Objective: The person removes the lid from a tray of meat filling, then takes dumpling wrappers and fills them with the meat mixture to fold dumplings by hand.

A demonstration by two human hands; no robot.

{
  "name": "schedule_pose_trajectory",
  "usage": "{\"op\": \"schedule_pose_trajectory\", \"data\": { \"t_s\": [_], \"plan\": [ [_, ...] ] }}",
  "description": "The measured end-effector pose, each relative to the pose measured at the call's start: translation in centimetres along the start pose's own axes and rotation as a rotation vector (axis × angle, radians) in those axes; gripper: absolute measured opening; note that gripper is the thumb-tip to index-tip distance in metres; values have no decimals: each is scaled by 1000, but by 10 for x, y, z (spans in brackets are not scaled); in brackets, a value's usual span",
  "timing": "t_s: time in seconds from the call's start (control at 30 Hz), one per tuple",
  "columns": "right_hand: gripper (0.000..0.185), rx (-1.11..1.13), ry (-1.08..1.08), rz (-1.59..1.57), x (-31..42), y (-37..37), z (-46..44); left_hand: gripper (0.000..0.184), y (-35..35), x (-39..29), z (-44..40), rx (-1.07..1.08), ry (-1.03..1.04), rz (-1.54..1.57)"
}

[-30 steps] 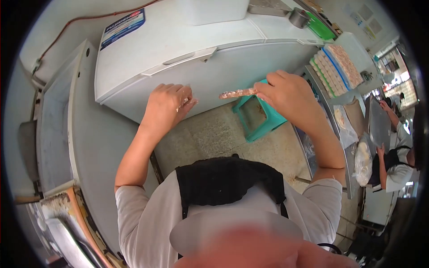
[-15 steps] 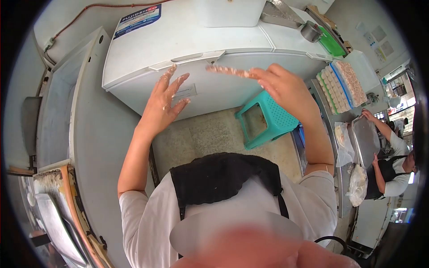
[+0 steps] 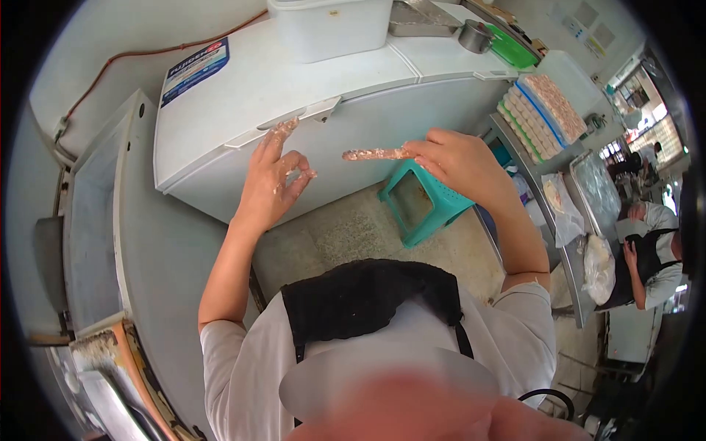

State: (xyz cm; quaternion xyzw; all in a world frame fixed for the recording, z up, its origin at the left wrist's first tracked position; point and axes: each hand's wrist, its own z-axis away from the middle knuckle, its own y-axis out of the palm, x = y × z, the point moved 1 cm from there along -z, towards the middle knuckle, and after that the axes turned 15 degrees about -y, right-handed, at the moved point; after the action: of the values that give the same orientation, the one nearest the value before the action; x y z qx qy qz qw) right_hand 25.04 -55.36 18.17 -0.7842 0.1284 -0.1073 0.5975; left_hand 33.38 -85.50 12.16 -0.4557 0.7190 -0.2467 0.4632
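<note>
My left hand (image 3: 271, 176) is raised before the white chest freezer (image 3: 309, 73), near its lid handle. Its fingers are apart, smeared with a pale, crumbly residue, and it holds nothing. My right hand (image 3: 460, 163) grips one end of a thin, reddish-brown stick (image 3: 373, 154) flecked with white bits. The stick's free end points left toward my left hand, with a gap between them. Under my right hand and the stick stands a teal plastic stool (image 3: 423, 202) on the floor.
A white bin (image 3: 331, 29), metal trays (image 3: 423, 18) and a metal cup (image 3: 476, 35) sit on the freezer. Egg trays (image 3: 526, 121) and a plastic bag (image 3: 598, 270) lie on the right-hand table. A co-worker (image 3: 651, 257) is beyond it. An upright cabinet (image 3: 107, 220) stands left.
My left hand has gone from curled to spread fingers. The stick stays in my right hand and has shifted slightly. The co-worker's hands no longer hold up the metal tray, and the camera view has shifted.
</note>
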Motion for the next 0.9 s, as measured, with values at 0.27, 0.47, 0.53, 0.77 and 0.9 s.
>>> {"op": "schedule_pose_trajectory", "data": {
  "t_s": [0.27, 0.47, 0.53, 0.77, 0.9],
  "plan": [
    [27, 94, 76, -53, -1, 26, 27, 37, 24, 0, -15, 128, 156, 45],
    [26, 213, 258, -103, 6, 5, 73, 40, 76, -48, -47, 253, 309, 224],
    [26, 197, 310, -95, -1, 2, 101, 40, 94, -74, -59, 279, 447, 229],
    [28, 210, 501, -66, -38, -29, 215, 33, 185, -196, -91, 354, 650, 357],
    [28, 221, 591, -39, -66, -48, 299, 30, 255, -275, -104, 462, 675, 408]
  ]
}}
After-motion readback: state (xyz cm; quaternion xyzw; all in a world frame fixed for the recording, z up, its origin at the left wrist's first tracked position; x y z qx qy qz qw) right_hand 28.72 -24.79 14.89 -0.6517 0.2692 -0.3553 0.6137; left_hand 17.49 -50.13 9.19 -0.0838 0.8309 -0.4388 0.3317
